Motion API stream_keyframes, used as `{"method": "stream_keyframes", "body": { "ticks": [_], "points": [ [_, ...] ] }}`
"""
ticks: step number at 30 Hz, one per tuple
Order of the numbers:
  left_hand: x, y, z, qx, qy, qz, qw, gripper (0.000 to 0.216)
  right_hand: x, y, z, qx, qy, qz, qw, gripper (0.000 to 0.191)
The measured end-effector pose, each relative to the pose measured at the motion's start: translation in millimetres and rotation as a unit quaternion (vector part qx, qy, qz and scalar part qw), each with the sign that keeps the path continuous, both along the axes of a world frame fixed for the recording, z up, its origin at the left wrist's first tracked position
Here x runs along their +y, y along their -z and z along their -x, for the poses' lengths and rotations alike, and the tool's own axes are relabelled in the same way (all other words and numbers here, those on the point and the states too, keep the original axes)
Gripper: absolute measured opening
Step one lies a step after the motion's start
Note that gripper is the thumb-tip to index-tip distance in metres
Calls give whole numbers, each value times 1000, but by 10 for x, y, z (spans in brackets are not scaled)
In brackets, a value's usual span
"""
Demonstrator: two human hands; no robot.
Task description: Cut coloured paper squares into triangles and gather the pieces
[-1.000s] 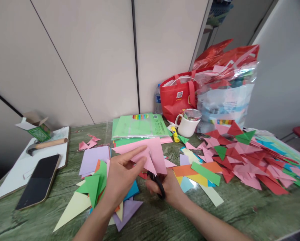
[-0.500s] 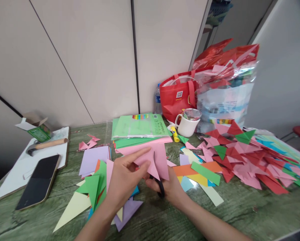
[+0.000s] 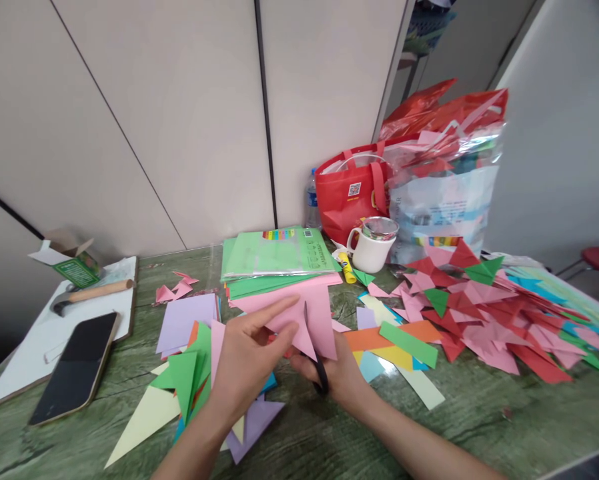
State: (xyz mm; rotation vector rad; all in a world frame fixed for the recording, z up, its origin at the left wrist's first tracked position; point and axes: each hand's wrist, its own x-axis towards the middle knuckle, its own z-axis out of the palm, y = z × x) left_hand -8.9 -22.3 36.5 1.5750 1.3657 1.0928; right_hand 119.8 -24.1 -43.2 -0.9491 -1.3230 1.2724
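The pink paper sheet (image 3: 324, 323) is in front of you, at the middle of the surface (image 3: 479, 420), with a slit running up from its near edge. Your left hand (image 3: 247, 353) has its grip clamped on the sheet's left part, thumb and fingers together on it. Your right hand (image 3: 342, 373) has its grip closed around the black-handled scissors (image 3: 321, 375), which meet the slit; the blades are mostly hidden, so you cannot tell how far apart they stand. Just left of your left hand are folded green papers (image 3: 183, 377) and a stack of purple squares (image 3: 187, 320). To the right, a green strip (image 3: 408, 345) lies across an orange strip (image 3: 362, 340), with a heap of red and pink folded papers (image 3: 484, 327) farther right. Beyond the sheet are a green paper pack (image 3: 282, 255), a yellow glue stick (image 3: 346, 268) and a white mug (image 3: 370, 253). At far left, a hammer (image 3: 99, 290) and a smartphone (image 3: 74, 367) rest on a white board (image 3: 17, 363).
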Motion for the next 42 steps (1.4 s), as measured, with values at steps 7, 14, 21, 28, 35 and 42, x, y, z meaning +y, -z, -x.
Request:
{"method": "stream_keyframes", "body": {
  "ticks": [7, 14, 21, 28, 35, 42],
  "points": [
    [3, 16, 2, 12, -2, -2, 1000, 33, -20, 29, 10, 25, 3, 17, 1000, 26],
    [1, 4, -8, 6, -3, 2, 1000, 33, -28, 45, 12, 21, 21, 28, 999, 30],
    [-10, -4, -12, -19, 11, 12, 1000, 33, -32, 19, 15, 24, 9, 38, 999, 24],
    [-43, 37, -25, -86, 55, 55, 993, 43, -51, -40, 43, 40, -2, 51, 998, 28],
    [-28, 40, -22, -43, 41, 38, 998, 36, -20, -93, 32, -38, 77, -36, 996, 22],
    [-20, 42, -33, -40, 45, 23, 998, 35, -7, -102, 14, -54, 88, -42, 994, 23]
  ]
}}
